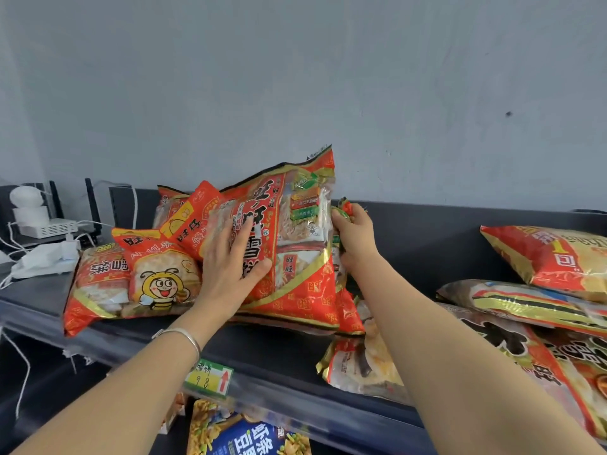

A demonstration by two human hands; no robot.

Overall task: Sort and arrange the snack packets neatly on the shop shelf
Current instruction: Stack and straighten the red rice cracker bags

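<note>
Left hand point(230, 267) lies flat, fingers straight, on the big red packet point(295, 257) mid-frame; right hand point(353, 234) grips its right edge, both arms outstretched over the shelf point(279, 356).

Open air lies above the whole shelf point(420, 254), up the bare wall point(361, 77). Bare shelf shows along the front and in the gap between the upright red packet point(295, 257) and the right pile point(542, 290); the right hand point(356, 238), gripping the rear packet point(348, 310), fills that gap's left side. The left pile point(131, 277) and the white devices point(46, 226) block the left end, and a pale packet point(358, 366) overhangs the front edge.
</note>
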